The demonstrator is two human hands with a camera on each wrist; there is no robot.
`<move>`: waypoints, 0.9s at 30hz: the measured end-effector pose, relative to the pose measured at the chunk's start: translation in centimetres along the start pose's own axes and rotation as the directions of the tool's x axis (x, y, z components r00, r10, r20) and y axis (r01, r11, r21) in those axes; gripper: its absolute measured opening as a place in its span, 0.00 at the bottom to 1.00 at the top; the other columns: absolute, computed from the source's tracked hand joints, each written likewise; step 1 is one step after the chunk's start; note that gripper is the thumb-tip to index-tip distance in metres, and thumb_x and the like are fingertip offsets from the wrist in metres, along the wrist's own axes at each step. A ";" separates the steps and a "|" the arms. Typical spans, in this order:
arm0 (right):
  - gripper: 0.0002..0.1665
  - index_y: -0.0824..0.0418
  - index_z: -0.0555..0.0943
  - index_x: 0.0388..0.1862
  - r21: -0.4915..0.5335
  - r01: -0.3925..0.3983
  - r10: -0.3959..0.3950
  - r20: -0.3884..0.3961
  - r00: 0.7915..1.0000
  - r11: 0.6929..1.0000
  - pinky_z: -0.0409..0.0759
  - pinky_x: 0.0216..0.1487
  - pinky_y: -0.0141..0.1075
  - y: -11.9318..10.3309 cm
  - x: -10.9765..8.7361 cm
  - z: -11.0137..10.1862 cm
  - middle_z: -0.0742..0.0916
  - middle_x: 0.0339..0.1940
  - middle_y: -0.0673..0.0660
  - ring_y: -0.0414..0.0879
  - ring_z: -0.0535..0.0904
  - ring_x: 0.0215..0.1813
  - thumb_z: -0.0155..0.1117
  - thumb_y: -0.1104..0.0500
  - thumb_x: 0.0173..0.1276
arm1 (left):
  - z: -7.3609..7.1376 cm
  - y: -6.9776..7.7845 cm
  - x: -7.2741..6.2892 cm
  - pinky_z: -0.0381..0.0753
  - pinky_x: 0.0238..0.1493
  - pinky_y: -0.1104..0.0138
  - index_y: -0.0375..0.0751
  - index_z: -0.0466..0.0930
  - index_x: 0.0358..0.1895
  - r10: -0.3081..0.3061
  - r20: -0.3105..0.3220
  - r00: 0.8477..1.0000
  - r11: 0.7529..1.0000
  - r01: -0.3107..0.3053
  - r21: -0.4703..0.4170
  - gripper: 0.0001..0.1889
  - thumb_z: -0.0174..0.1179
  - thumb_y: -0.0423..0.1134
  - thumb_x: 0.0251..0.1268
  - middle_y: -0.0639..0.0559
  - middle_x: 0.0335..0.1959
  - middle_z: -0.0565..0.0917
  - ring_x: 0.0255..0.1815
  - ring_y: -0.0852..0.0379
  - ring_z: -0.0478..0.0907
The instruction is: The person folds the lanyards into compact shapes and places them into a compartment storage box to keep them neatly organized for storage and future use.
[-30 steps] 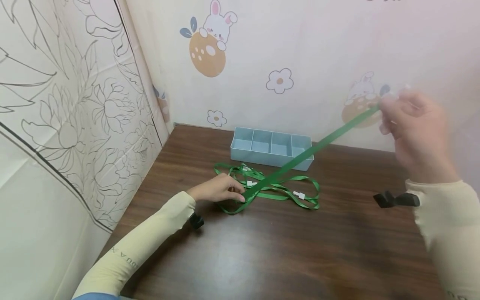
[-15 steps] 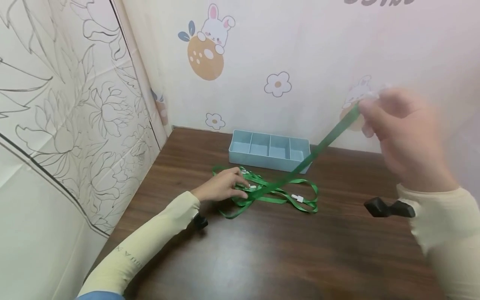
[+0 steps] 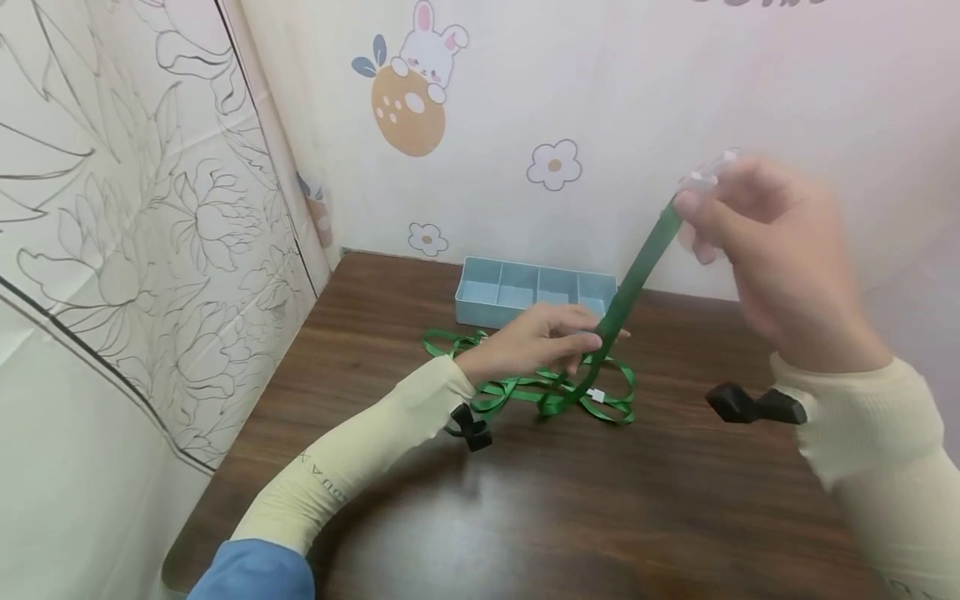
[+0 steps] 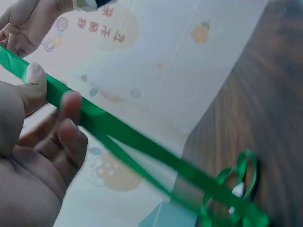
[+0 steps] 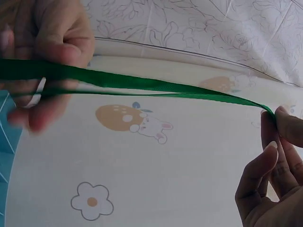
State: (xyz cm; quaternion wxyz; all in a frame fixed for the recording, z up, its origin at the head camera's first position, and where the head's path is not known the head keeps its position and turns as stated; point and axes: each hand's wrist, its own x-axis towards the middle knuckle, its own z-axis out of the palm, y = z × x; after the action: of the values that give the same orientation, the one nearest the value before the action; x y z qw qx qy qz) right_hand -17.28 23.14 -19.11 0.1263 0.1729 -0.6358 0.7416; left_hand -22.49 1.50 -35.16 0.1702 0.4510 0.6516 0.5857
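A green lanyard (image 3: 639,265) slants up from the table between the two hands. My right hand (image 3: 783,250) pinches its upper end, where a white clip (image 3: 701,179) sticks out past the fingers. Lower down, my left hand (image 3: 525,343) has its thumb and fingers loosely curled round the doubled strap, as the left wrist view also shows. More green lanyards lie in loose loops on the table under the left hand, one white clip (image 3: 596,396) visible among them. The left hand and forearm hide part of these loops. In the right wrist view the left fingers are blurred.
A light blue divided box (image 3: 491,313) stands behind the loops, against the patterned wall (image 3: 622,100); the left hand partly covers it from the head view. Dark wood tabletop (image 3: 645,500) extends in front. A drawn-flower panel (image 3: 210,225) borders the left side.
My left hand has risen from the loops and moved right onto the held lanyard. The right hand has shifted left with its end, so the strap now hangs steeper and the hands are closer.
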 end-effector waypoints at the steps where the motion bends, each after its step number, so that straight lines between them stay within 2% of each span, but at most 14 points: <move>1: 0.11 0.77 0.80 0.42 0.010 0.001 -0.001 -0.011 1.000 1.000 0.79 0.28 0.32 -0.1 0.1 0.0 0.83 0.43 0.64 0.53 0.75 0.30 0.72 0.76 0.63 | 0.1 0.1 0.1 0.78 0.31 0.62 0.42 0.85 0.61 -0.006 0.006 1.000 0.999 0.006 -0.049 0.15 0.56 0.40 0.81 0.49 0.49 0.83 0.30 0.46 0.78; 3: 0.11 0.76 0.80 0.42 0.031 0.012 -0.011 -0.032 0.999 0.999 0.79 0.27 0.32 -0.1 0.4 -0.1 0.84 0.42 0.64 0.53 0.75 0.30 0.72 0.77 0.62 | 0.3 0.2 0.1 0.78 0.31 0.61 0.37 0.87 0.54 0.000 0.019 1.000 0.991 0.003 -0.134 0.13 0.55 0.38 0.81 0.47 0.49 0.85 0.32 0.44 0.78; 5: 0.11 0.76 0.81 0.41 0.056 0.020 -0.016 -0.057 0.998 0.998 0.79 0.27 0.33 -0.2 0.7 -0.4 0.84 0.42 0.64 0.53 0.75 0.29 0.72 0.78 0.61 | 0.4 0.2 0.1 0.79 0.33 0.62 0.32 0.86 0.54 -0.005 0.041 0.999 0.974 0.014 -0.228 0.14 0.52 0.35 0.82 0.49 0.54 0.86 0.32 0.44 0.78; 7: 0.10 0.76 0.82 0.42 0.074 0.019 -0.014 -0.071 0.997 0.997 0.79 0.26 0.33 -0.3 0.9 -0.8 0.84 0.42 0.63 0.52 0.75 0.29 0.71 0.78 0.62 | 0.5 0.2 0.1 0.81 0.36 0.62 0.29 0.82 0.59 0.003 0.079 0.997 0.954 0.021 -0.300 0.16 0.47 0.33 0.84 0.49 0.59 0.85 0.32 0.45 0.79; 9: 0.10 0.76 0.82 0.42 0.087 0.004 0.003 -0.080 0.997 0.996 0.79 0.26 0.33 -0.2 1.0 -1.1 0.84 0.42 0.63 0.52 0.74 0.29 0.70 0.79 0.62 | 0.6 0.1 0.2 0.82 0.38 0.60 0.27 0.77 0.65 0.014 0.122 0.992 0.940 0.029 -0.340 0.18 0.43 0.31 0.86 0.45 0.55 0.86 0.30 0.44 0.78; 12: 0.09 0.75 0.82 0.42 0.106 -0.035 0.042 -0.072 0.997 0.994 0.79 0.27 0.33 -0.1 1.1 -1.4 0.83 0.43 0.63 0.52 0.74 0.29 0.69 0.79 0.64 | 0.9 0.0 0.3 0.83 0.43 0.54 0.29 0.74 0.69 0.016 0.161 0.987 0.937 0.042 -0.347 0.19 0.40 0.32 0.86 0.39 0.46 0.87 0.31 0.39 0.79; 15: 0.09 0.74 0.82 0.43 0.103 -0.063 0.070 -0.063 0.996 0.993 0.79 0.27 0.33 0.1 1.1 -1.6 0.83 0.43 0.62 0.51 0.74 0.29 0.69 0.78 0.65 | 1.2 -0.2 0.4 0.84 0.46 0.49 0.32 0.74 0.69 0.002 0.161 0.987 0.938 0.054 -0.343 0.19 0.43 0.34 0.86 0.36 0.34 0.84 0.31 0.38 0.79; 19: 0.09 0.74 0.82 0.43 0.097 -0.065 0.072 -0.065 0.995 0.993 0.79 0.27 0.33 0.2 1.1 -1.6 0.84 0.42 0.62 0.51 0.74 0.28 0.70 0.77 0.64 | 1.5 -0.3 0.4 0.85 0.45 0.53 0.26 0.81 0.54 -0.007 0.144 0.990 0.937 0.056 -0.345 0.15 0.47 0.33 0.84 0.45 0.47 0.86 0.30 0.47 0.79; 22: 0.09 0.75 0.82 0.42 0.093 -0.056 0.063 -0.076 0.995 0.994 0.78 0.26 0.33 0.3 1.2 -1.7 0.85 0.41 0.62 0.51 0.74 0.29 0.70 0.77 0.64 | 1.6 -0.3 0.3 0.84 0.40 0.59 0.26 0.84 0.47 -0.009 0.120 0.993 0.939 0.049 -0.341 0.13 0.51 0.32 0.82 0.48 0.57 0.82 0.30 0.50 0.79; 24: 0.09 0.74 0.83 0.42 0.092 -0.051 0.059 -0.090 0.994 0.994 0.78 0.26 0.32 0.3 1.2 -1.8 0.85 0.41 0.62 0.51 0.74 0.30 0.71 0.77 0.63 | 1.6 -0.4 0.2 0.84 0.38 0.60 0.29 0.86 0.49 -0.007 0.087 0.996 0.948 0.034 -0.316 0.11 0.55 0.32 0.80 0.44 0.53 0.82 0.31 0.50 0.80; 27: 0.10 0.75 0.83 0.42 0.092 -0.033 0.043 -0.116 0.992 0.995 0.77 0.25 0.32 0.4 1.3 -2.3 0.86 0.40 0.62 0.50 0.75 0.31 0.71 0.77 0.63 | 1.4 -0.5 0.1 0.84 0.40 0.60 0.30 0.88 0.42 0.005 0.024 1.000 0.966 0.002 -0.259 0.10 0.59 0.32 0.77 0.42 0.46 0.81 0.39 0.50 0.83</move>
State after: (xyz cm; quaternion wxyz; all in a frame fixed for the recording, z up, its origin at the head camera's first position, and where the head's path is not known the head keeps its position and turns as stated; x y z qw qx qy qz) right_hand -18.83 25.28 -19.19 0.1414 0.1222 -0.5962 0.7808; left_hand -21.76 2.47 -35.97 0.2350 0.4324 0.5671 0.6604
